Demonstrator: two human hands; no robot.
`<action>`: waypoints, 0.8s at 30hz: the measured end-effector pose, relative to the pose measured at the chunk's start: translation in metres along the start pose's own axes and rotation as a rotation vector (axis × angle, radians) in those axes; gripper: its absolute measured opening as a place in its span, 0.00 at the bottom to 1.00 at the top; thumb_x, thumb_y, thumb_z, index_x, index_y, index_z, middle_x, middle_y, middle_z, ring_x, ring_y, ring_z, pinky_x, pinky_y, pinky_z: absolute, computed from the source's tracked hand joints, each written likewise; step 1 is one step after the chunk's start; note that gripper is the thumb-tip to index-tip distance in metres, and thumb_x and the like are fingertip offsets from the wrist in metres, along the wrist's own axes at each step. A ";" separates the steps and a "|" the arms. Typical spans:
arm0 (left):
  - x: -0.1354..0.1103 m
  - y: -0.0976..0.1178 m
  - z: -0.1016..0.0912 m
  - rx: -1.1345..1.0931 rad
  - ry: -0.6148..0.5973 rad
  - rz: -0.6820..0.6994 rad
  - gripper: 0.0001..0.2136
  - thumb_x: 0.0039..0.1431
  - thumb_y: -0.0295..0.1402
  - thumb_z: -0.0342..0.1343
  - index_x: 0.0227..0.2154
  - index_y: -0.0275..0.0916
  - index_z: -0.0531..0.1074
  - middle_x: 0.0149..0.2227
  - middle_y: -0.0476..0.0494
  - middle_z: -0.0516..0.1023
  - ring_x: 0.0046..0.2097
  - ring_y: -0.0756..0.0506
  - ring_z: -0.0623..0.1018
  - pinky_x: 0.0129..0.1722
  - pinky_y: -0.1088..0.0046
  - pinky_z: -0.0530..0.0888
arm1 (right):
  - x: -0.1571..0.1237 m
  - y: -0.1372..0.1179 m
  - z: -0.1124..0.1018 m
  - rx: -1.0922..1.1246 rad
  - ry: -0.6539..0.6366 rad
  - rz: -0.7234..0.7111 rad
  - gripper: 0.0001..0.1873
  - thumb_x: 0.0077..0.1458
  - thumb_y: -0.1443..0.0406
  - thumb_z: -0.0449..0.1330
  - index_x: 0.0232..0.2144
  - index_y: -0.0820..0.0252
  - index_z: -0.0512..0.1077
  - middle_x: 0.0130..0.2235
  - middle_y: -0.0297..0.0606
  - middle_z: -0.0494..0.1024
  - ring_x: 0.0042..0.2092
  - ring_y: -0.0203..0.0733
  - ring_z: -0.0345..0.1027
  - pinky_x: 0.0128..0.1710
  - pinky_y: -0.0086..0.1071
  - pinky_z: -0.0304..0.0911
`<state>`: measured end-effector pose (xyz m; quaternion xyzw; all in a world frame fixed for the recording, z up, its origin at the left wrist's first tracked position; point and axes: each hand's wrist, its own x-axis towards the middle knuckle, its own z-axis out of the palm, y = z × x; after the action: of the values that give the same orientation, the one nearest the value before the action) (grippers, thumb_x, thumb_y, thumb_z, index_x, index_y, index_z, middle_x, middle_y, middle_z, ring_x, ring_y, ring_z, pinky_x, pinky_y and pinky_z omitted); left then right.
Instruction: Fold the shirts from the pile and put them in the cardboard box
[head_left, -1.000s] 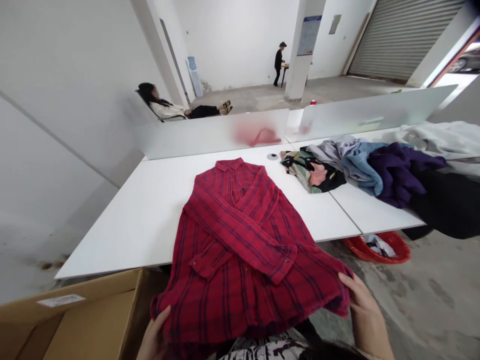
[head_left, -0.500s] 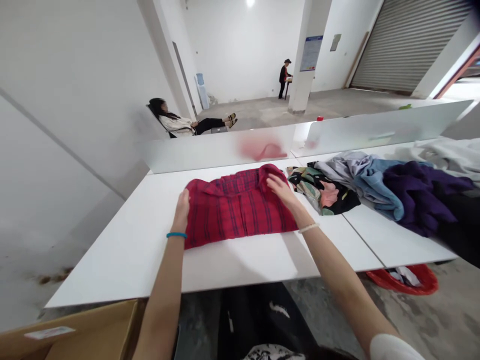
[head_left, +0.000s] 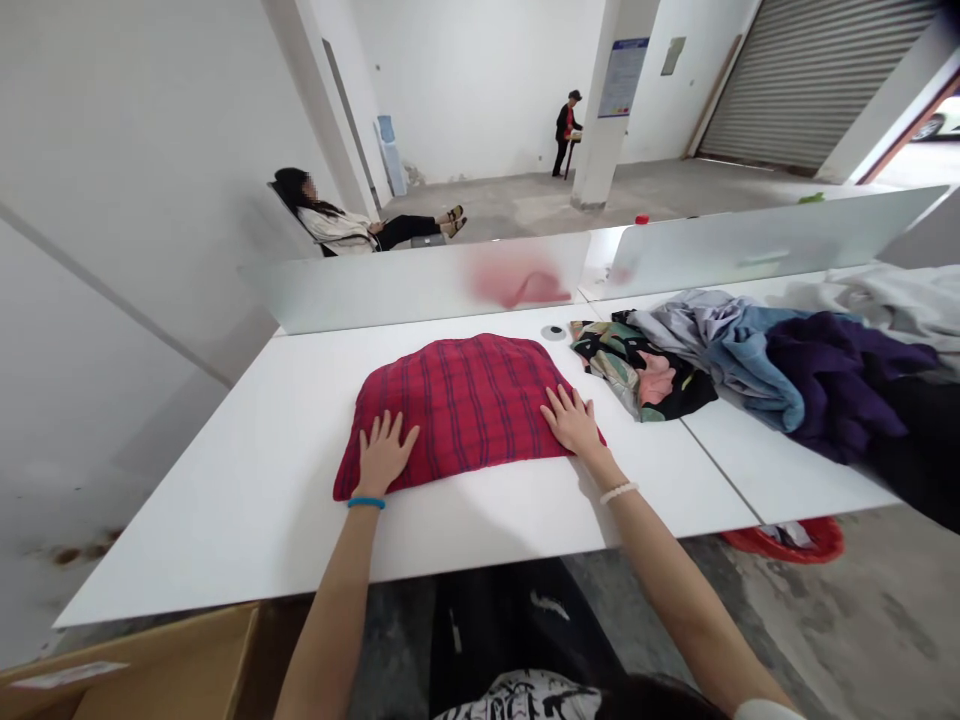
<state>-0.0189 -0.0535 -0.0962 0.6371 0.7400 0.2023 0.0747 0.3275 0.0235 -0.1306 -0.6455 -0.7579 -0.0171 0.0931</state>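
Compared with a second ago, when the red plaid shirt (head_left: 469, 395) lay full length with its sleeves crossed and its hem held up past the near edge of the worktop (head_left: 225, 490), it now lies doubled into a low, wide bundle in the centre of the frame, wholly on the worktop. Half a second ago its far edge was bunched up and uneven; now that edge curves smoothly and the upper surface is flatter. The left hand (head_left: 384, 455) has come from the shirt's side onto its lower left part, released, palm down with fingers spread. The right hand (head_left: 574, 425) lies on the lower right part, likewise released and spread flat. A grey disc (head_left: 553, 332) with a dark centre, mostly covered half a second ago, shows again just above the shirt. Counted, there are two hands, one blue band (head_left: 366, 503) on the left wrist, one pale bracelet (head_left: 619, 492) on the right, one plaid shirt and one disc. Right of centre lies one floral garment (head_left: 656, 385), touching a clothes heap (head_left: 832, 370) of at least five colours, whose overlapping pieces cannot be counted exactly. One red tub (head_left: 821, 543) sits at lower right, one cardboard box (head_left: 165, 650) at lower left, and two other people appear beyond two frosted panels (head_left: 390, 290).
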 end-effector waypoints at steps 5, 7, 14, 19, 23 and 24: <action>-0.012 -0.017 0.002 0.089 0.076 -0.017 0.30 0.63 0.47 0.39 0.60 0.31 0.62 0.64 0.28 0.56 0.66 0.32 0.53 0.62 0.47 0.48 | -0.006 0.012 0.003 0.051 -0.003 -0.002 0.30 0.65 0.54 0.40 0.65 0.60 0.52 0.66 0.45 0.53 0.66 0.58 0.43 0.59 0.61 0.44; -0.019 -0.017 0.006 0.105 0.100 -0.022 0.30 0.63 0.48 0.39 0.60 0.31 0.61 0.64 0.28 0.56 0.66 0.32 0.53 0.62 0.48 0.49 | -0.012 0.011 0.002 0.078 0.011 -0.018 0.31 0.64 0.54 0.41 0.64 0.62 0.53 0.66 0.47 0.53 0.65 0.60 0.43 0.59 0.62 0.44; -0.064 -0.012 0.013 0.115 0.160 -0.017 0.28 0.62 0.45 0.43 0.60 0.34 0.62 0.63 0.30 0.59 0.65 0.34 0.57 0.63 0.50 0.51 | -0.057 0.024 -0.008 0.126 0.019 -0.030 0.31 0.64 0.55 0.42 0.64 0.61 0.54 0.66 0.46 0.54 0.66 0.59 0.43 0.60 0.60 0.43; -0.104 -0.003 0.013 0.160 0.109 0.016 0.29 0.62 0.45 0.43 0.61 0.32 0.61 0.64 0.30 0.56 0.66 0.34 0.55 0.64 0.52 0.51 | -0.105 0.040 -0.011 0.150 0.027 -0.012 0.30 0.63 0.55 0.44 0.64 0.60 0.55 0.66 0.44 0.53 0.66 0.59 0.43 0.60 0.59 0.43; -0.116 0.006 0.010 0.196 0.088 0.008 0.28 0.62 0.44 0.43 0.60 0.30 0.61 0.64 0.28 0.57 0.65 0.33 0.56 0.63 0.51 0.52 | -0.125 0.048 -0.018 0.357 0.089 0.032 0.29 0.62 0.53 0.46 0.59 0.63 0.63 0.63 0.48 0.59 0.66 0.56 0.46 0.62 0.57 0.43; -0.117 0.010 0.008 0.216 0.085 -0.006 0.28 0.62 0.43 0.43 0.60 0.29 0.61 0.64 0.27 0.57 0.65 0.32 0.57 0.63 0.49 0.52 | -0.129 0.048 -0.022 0.459 0.117 0.041 0.28 0.61 0.53 0.46 0.57 0.63 0.65 0.62 0.49 0.61 0.65 0.54 0.48 0.62 0.55 0.44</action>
<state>0.0142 -0.1648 -0.1165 0.6299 0.7620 0.1480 -0.0254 0.3967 -0.0980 -0.1343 -0.6207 -0.7218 0.1200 0.2816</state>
